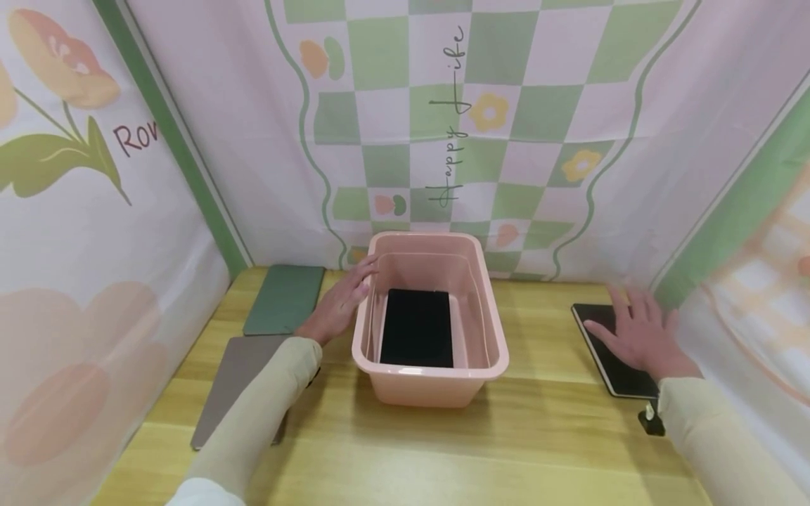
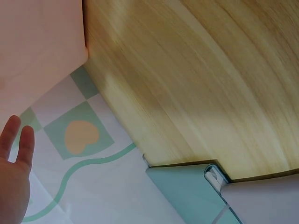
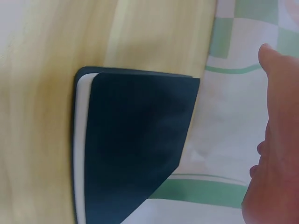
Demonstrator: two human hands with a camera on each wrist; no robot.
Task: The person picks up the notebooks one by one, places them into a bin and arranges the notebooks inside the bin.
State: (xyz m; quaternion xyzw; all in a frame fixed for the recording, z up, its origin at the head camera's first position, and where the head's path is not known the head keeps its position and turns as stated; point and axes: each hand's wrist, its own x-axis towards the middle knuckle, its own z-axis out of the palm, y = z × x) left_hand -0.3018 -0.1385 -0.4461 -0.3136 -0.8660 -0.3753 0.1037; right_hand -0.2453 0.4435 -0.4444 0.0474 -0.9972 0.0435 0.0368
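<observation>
A pink plastic basin (image 1: pixel 430 388) stands in the middle of the table with a black notebook (image 1: pixel 418 329) lying flat inside. At its left rim is my left hand (image 1: pixel 338 302), fingers extended; whether they touch the rim is hard to tell. In the left wrist view only part of that hand (image 2: pixel 18 172) shows. Over a second black notebook (image 1: pixel 616 379) on the right is my right hand (image 1: pixel 642 341), fingers spread, holding nothing. From the right wrist view, this notebook (image 3: pixel 135 135) lies flat on the table, with the hand (image 3: pixel 280 135) apart from it.
On the left lie a green notebook (image 1: pixel 285 299) and a grey-brown notebook (image 1: pixel 234 379), the latter partly under my left forearm. A patterned cloth (image 1: pixel 436 140) hangs behind the wooden table (image 1: pixel 405 450), and printed cloths (image 1: pixel 82 281) close off both sides.
</observation>
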